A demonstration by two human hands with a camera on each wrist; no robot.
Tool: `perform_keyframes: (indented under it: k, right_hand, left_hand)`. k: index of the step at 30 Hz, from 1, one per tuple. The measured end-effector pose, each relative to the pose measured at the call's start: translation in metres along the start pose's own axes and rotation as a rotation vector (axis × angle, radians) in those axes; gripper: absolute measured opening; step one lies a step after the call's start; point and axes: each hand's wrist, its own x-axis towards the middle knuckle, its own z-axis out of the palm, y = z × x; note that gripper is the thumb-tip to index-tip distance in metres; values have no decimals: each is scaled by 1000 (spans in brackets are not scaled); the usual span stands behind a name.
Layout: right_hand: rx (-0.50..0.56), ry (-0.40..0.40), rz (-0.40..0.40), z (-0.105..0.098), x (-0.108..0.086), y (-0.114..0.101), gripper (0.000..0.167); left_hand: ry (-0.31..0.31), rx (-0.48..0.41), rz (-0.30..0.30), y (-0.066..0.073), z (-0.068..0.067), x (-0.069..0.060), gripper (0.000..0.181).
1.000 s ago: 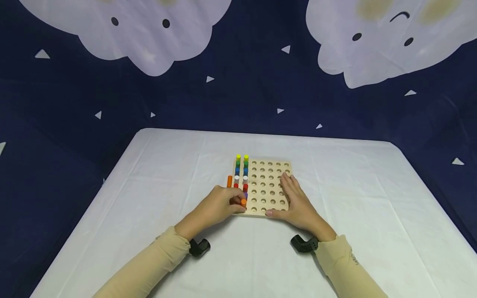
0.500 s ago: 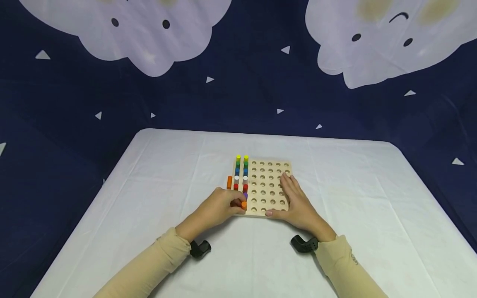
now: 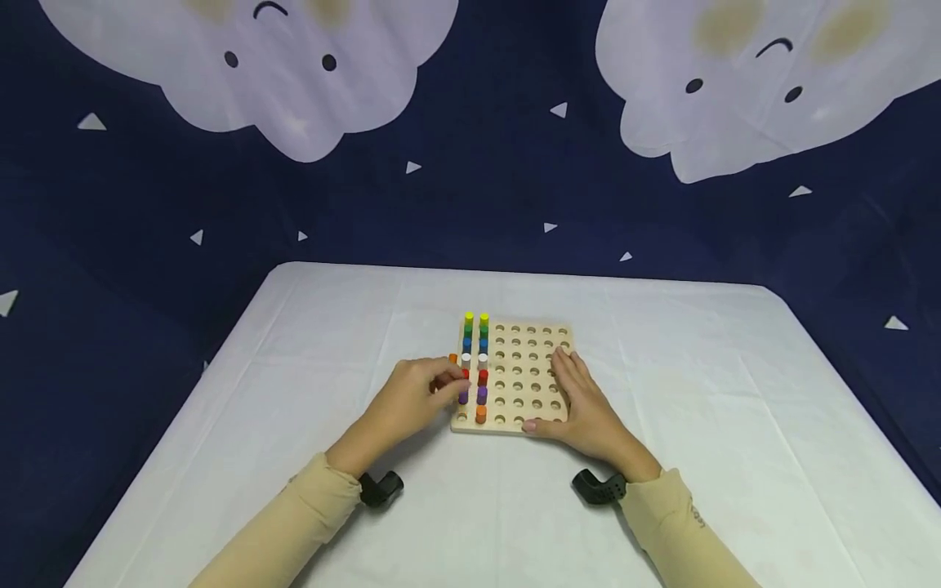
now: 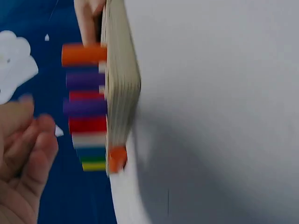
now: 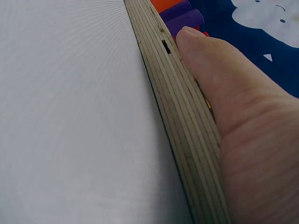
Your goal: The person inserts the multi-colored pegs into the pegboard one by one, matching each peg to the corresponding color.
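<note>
A wooden peg board (image 3: 509, 374) lies on the table with two rows of coloured pegs along its left side. An orange peg (image 3: 481, 415) stands at the near end of the second row, before a purple peg (image 3: 481, 395). My left hand (image 3: 419, 394) hovers by the board's left edge, fingers loosely bent; the left wrist view shows those fingers apart from the pegs, holding nothing. Beside the left edge lies a loose orange peg (image 4: 117, 158), mostly hidden by that hand in the head view. My right hand (image 3: 584, 404) rests spread on the board's right side, thumb at the near edge.
Rows of bare holes (image 3: 517, 356) fill the middle and right of the board. A white cloth (image 3: 662, 343) covers the table around it. Behind the table hangs a dark blue backdrop (image 3: 485, 196) with clouds. Each wrist carries a black device (image 3: 599, 487).
My left hand has let go of the orange peg, now upright in the second row, and moved left and up. My right hand stays on the board. The head view has tilted slightly upward.
</note>
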Motion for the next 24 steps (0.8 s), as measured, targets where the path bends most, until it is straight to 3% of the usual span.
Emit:
perform_keyframes:
  k: [2,4,11,16,24]
  right_hand:
    - [-1,5,0,0,0,0,130]
    - [-2,9,-2,0,0,1,131]
    - [1,16,-13,0,0,0,130]
    - [-4,25,-16,0,1,1,131]
    - [0,24,-13,1,0,1,130]
  left_hand:
    - [61,37,-40,-7,-3,6,11]
    - [79,73,-102,-15,-4,13,15]
    - [-25,134,-249,-34,1,31,24]
    - [-90,145,-278,-32,5,40,25]
    - [-123,138,-314,-28,6,43,22]
